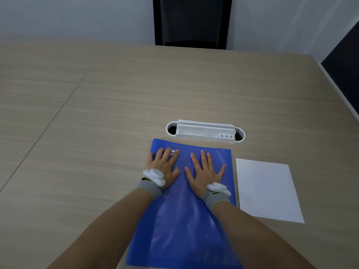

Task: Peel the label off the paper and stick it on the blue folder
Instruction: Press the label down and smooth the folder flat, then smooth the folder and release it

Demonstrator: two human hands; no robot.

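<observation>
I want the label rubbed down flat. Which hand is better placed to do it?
Left. The left hand already has its fingers on the label near the blue folder's far left corner; the right hand lies flat beside it.

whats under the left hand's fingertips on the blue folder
A small white label with reddish print lies on the blue folder near its far left corner. The left hand covers most of it, so the text and its full outline cannot be seen.
</observation>
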